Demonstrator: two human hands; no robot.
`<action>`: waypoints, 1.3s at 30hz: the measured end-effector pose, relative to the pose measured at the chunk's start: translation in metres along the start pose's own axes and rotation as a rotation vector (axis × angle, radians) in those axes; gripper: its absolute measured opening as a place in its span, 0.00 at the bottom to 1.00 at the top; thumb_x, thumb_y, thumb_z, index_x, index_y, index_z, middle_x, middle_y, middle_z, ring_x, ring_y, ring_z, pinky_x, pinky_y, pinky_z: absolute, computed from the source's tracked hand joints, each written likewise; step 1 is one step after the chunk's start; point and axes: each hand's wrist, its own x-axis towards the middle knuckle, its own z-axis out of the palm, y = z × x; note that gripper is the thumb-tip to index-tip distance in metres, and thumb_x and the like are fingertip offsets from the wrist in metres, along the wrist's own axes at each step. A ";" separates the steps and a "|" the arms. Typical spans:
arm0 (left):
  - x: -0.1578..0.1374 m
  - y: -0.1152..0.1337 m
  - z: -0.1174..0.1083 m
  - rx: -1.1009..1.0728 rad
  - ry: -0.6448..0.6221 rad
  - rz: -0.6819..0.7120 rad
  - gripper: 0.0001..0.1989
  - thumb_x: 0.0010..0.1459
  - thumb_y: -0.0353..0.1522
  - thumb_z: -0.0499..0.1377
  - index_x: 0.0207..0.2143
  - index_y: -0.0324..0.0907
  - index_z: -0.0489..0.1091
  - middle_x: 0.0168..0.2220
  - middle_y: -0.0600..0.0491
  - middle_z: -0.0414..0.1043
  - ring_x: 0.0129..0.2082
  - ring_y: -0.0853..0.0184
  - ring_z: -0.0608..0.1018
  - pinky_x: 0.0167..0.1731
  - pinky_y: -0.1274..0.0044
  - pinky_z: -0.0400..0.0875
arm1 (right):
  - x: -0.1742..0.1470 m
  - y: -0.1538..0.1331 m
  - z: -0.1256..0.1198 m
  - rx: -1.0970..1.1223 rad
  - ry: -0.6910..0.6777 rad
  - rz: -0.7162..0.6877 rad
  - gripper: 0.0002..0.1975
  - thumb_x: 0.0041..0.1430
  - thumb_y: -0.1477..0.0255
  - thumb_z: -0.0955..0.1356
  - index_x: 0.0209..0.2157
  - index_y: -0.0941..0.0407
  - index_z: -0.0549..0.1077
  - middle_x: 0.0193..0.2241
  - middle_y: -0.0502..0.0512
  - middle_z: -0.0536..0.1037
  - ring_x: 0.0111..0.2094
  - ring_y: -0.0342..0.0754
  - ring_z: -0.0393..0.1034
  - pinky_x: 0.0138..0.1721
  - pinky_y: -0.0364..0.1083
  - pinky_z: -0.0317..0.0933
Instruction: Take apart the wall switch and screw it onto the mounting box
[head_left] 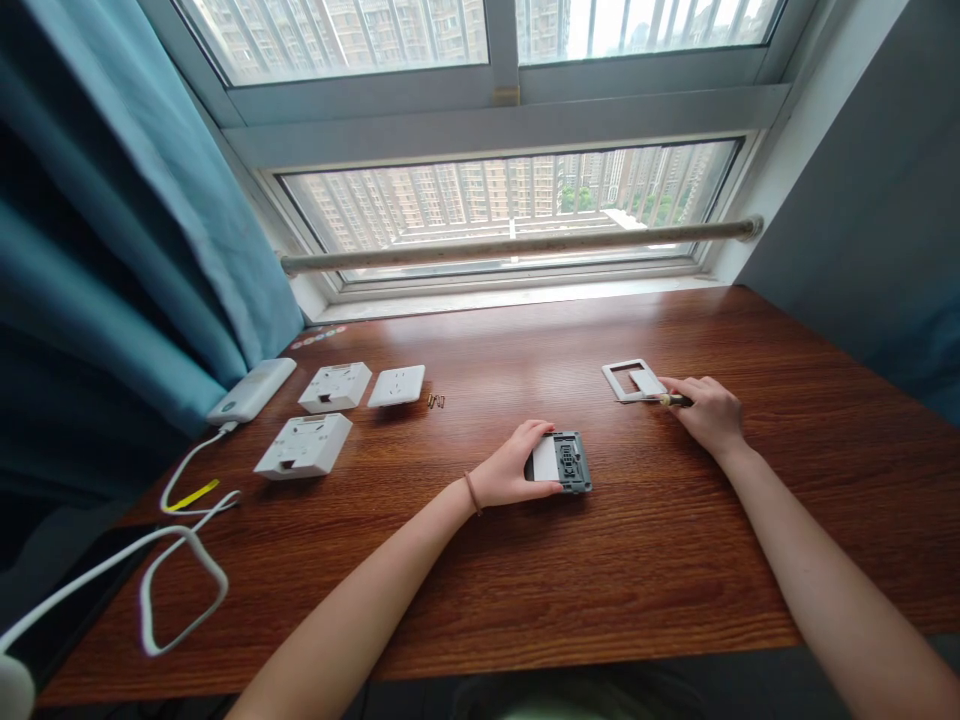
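Switch module [571, 463] is near the middle of the bench [645, 570], opposite edges clasped in the left hand's grip [517, 471], probably for steadiness; toward 2 o'clock, beside the white frame [612, 380], the right hand's grip [709, 412] grasps a screwdriver [666, 400].

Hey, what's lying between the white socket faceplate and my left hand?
A few small brass-coloured screws lie on the wooden tabletop, close beside the white socket faceplate and farther from your left hand, as the head view shows.
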 end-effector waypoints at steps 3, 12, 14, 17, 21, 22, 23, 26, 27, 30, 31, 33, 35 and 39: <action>0.001 0.001 -0.003 -0.003 -0.012 -0.005 0.35 0.46 0.40 0.63 0.54 0.38 0.56 0.50 0.42 0.59 0.51 0.59 0.65 0.53 0.67 0.60 | -0.001 -0.022 -0.017 0.008 0.027 -0.034 0.14 0.57 0.62 0.63 0.37 0.54 0.76 0.28 0.55 0.77 0.32 0.51 0.66 0.32 0.46 0.55; 0.002 0.000 0.000 0.030 0.027 -0.026 0.35 0.45 0.42 0.63 0.54 0.38 0.58 0.49 0.43 0.61 0.49 0.60 0.66 0.51 0.70 0.62 | -0.004 -0.090 -0.035 -0.036 -0.023 -0.335 0.17 0.52 0.54 0.65 0.31 0.53 0.76 0.29 0.55 0.75 0.34 0.52 0.63 0.38 0.49 0.50; 0.002 -0.001 0.001 0.033 0.032 -0.029 0.36 0.45 0.43 0.63 0.54 0.38 0.59 0.50 0.43 0.62 0.49 0.60 0.66 0.51 0.70 0.62 | -0.005 -0.092 -0.034 -0.041 0.005 -0.325 0.17 0.52 0.55 0.66 0.29 0.53 0.76 0.28 0.54 0.75 0.34 0.51 0.62 0.38 0.49 0.49; 0.002 -0.002 0.001 0.036 0.037 -0.033 0.36 0.44 0.43 0.63 0.54 0.38 0.59 0.50 0.44 0.62 0.49 0.60 0.67 0.51 0.70 0.62 | -0.008 -0.093 -0.034 -0.064 0.040 -0.329 0.16 0.51 0.55 0.66 0.29 0.53 0.75 0.27 0.53 0.74 0.33 0.51 0.62 0.38 0.49 0.49; 0.002 -0.002 0.002 0.035 0.045 -0.034 0.36 0.44 0.44 0.63 0.54 0.40 0.59 0.50 0.44 0.62 0.50 0.59 0.67 0.51 0.70 0.62 | -0.011 -0.100 -0.037 -0.088 0.077 -0.356 0.15 0.51 0.56 0.67 0.30 0.53 0.75 0.28 0.53 0.74 0.34 0.51 0.61 0.39 0.49 0.49; 0.002 -0.002 0.002 0.034 0.046 -0.034 0.36 0.44 0.44 0.63 0.54 0.40 0.59 0.50 0.44 0.62 0.50 0.59 0.67 0.51 0.70 0.62 | -0.012 -0.102 -0.038 -0.090 0.085 -0.356 0.15 0.51 0.56 0.67 0.31 0.54 0.75 0.28 0.53 0.74 0.34 0.51 0.61 0.40 0.49 0.49; 0.002 -0.002 0.002 0.033 0.048 -0.035 0.36 0.44 0.44 0.63 0.54 0.39 0.59 0.50 0.44 0.62 0.50 0.60 0.67 0.51 0.70 0.62 | -0.012 -0.103 -0.038 -0.089 0.091 -0.352 0.15 0.51 0.56 0.67 0.30 0.54 0.75 0.28 0.53 0.74 0.34 0.51 0.61 0.40 0.49 0.48; 0.002 -0.002 0.002 0.031 0.046 -0.040 0.37 0.44 0.44 0.63 0.55 0.39 0.59 0.50 0.44 0.62 0.50 0.60 0.66 0.52 0.71 0.62 | -0.013 -0.104 -0.035 -0.068 0.082 -0.316 0.15 0.50 0.56 0.67 0.29 0.53 0.75 0.27 0.53 0.73 0.34 0.51 0.60 0.40 0.49 0.48; 0.002 -0.002 0.002 0.031 0.045 -0.040 0.37 0.44 0.44 0.63 0.55 0.38 0.58 0.51 0.44 0.62 0.50 0.60 0.66 0.52 0.71 0.62 | -0.013 -0.104 -0.034 -0.053 0.071 -0.297 0.15 0.50 0.56 0.67 0.28 0.53 0.75 0.26 0.53 0.73 0.33 0.51 0.60 0.39 0.49 0.48; 0.002 -0.002 0.002 0.032 0.047 -0.037 0.38 0.43 0.44 0.63 0.55 0.38 0.58 0.51 0.44 0.62 0.50 0.60 0.67 0.52 0.70 0.62 | -0.012 -0.102 -0.027 0.001 0.022 -0.217 0.15 0.50 0.55 0.67 0.25 0.53 0.75 0.24 0.52 0.72 0.32 0.50 0.60 0.38 0.48 0.49; 0.002 -0.002 0.002 0.031 0.049 -0.037 0.38 0.43 0.44 0.63 0.55 0.39 0.58 0.51 0.44 0.62 0.50 0.60 0.67 0.52 0.70 0.62 | -0.012 -0.102 -0.025 0.020 0.003 -0.188 0.16 0.51 0.55 0.67 0.24 0.53 0.75 0.24 0.52 0.72 0.32 0.50 0.60 0.38 0.48 0.49; 0.003 -0.003 0.001 0.029 0.054 -0.037 0.38 0.43 0.44 0.63 0.55 0.39 0.59 0.51 0.44 0.62 0.50 0.60 0.67 0.51 0.70 0.62 | -0.012 -0.101 -0.022 0.048 -0.036 -0.141 0.17 0.51 0.54 0.66 0.23 0.53 0.75 0.23 0.52 0.72 0.31 0.49 0.60 0.37 0.47 0.50; 0.003 -0.003 0.001 0.026 0.056 -0.035 0.37 0.43 0.43 0.64 0.54 0.40 0.59 0.50 0.44 0.63 0.50 0.60 0.67 0.51 0.70 0.62 | -0.012 -0.102 -0.020 0.060 -0.071 -0.110 0.18 0.52 0.53 0.65 0.23 0.53 0.75 0.23 0.52 0.72 0.30 0.48 0.60 0.37 0.46 0.50; 0.003 -0.003 0.000 0.027 0.057 -0.035 0.36 0.43 0.42 0.64 0.54 0.39 0.60 0.50 0.44 0.63 0.49 0.61 0.68 0.51 0.71 0.62 | -0.012 -0.103 -0.020 0.050 -0.126 -0.063 0.22 0.53 0.51 0.63 0.20 0.54 0.73 0.23 0.52 0.73 0.30 0.48 0.61 0.35 0.45 0.51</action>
